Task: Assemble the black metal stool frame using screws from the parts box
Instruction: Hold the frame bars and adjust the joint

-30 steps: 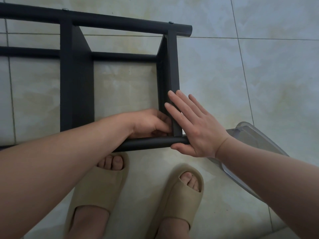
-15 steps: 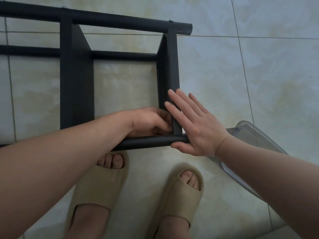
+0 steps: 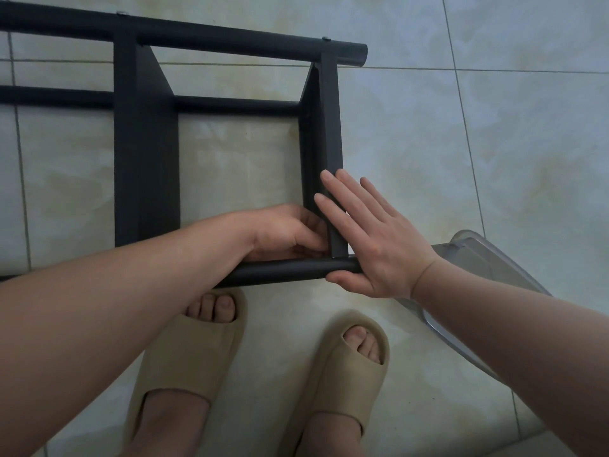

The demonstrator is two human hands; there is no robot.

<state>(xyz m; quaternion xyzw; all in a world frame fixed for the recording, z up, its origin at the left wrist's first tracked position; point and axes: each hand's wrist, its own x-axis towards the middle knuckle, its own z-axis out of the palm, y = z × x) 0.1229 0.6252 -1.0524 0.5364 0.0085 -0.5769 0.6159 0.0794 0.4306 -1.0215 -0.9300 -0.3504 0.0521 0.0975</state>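
Note:
The black metal stool frame (image 3: 146,153) lies on the tiled floor, with round tubes at the top and bottom and flat cross pieces between them. My left hand (image 3: 286,232) reaches inside the frame at the lower right corner, fingers curled against the inner side of the right cross piece (image 3: 329,127); what it pinches is hidden. My right hand (image 3: 365,239) lies flat with straight fingers on the outside of that cross piece, thumb under the end of the near tube (image 3: 286,270). Two screw heads show on the far tube (image 3: 230,39).
A clear plastic box (image 3: 478,258) sits on the floor behind my right wrist, partly hidden by the forearm. My two feet in beige slippers (image 3: 197,351) stand just below the near tube. Pale tiles stretch out to the right of the frame.
Almost nothing moved. My left hand's fingers shifted slightly at the inner corner; my right hand stays pressed flat on the cross piece.

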